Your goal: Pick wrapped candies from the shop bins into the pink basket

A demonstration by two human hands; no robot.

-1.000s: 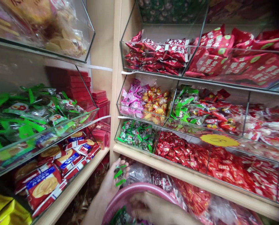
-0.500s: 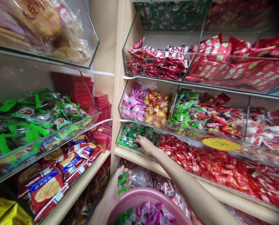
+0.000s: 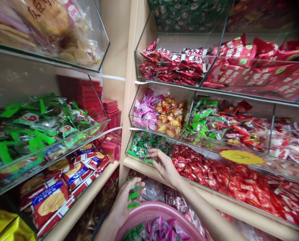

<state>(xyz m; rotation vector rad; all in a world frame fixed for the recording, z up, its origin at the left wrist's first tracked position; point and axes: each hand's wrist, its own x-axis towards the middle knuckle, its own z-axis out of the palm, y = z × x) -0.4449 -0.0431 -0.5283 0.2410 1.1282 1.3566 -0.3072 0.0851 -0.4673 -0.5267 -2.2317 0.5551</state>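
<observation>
My left hand (image 3: 129,197), its fingers curled, holds several green-wrapped candies (image 3: 133,195) above the left rim of a pink basin (image 3: 162,207). My right hand (image 3: 163,164) is at the front edge of the low bin of green candies (image 3: 141,144), with a green-wrapped candy (image 3: 149,160) pinched at its fingertips. Inside the basin lie purple-wrapped candies (image 3: 164,229) and green-wrapped ones (image 3: 136,232).
Red-wrapped candies (image 3: 202,167) fill the bins to the right. Glass-fronted shelves with packaged sweets rise above. At left stand a bin of green-tagged packets (image 3: 39,124) and red-and-blue packs (image 3: 49,197). A yellow price tag (image 3: 241,156) hangs at right.
My right hand has moved out of the green candy bin, slightly down and right, with a candy at its fingertips. My left hand has barely moved. The view has shifted a little.
</observation>
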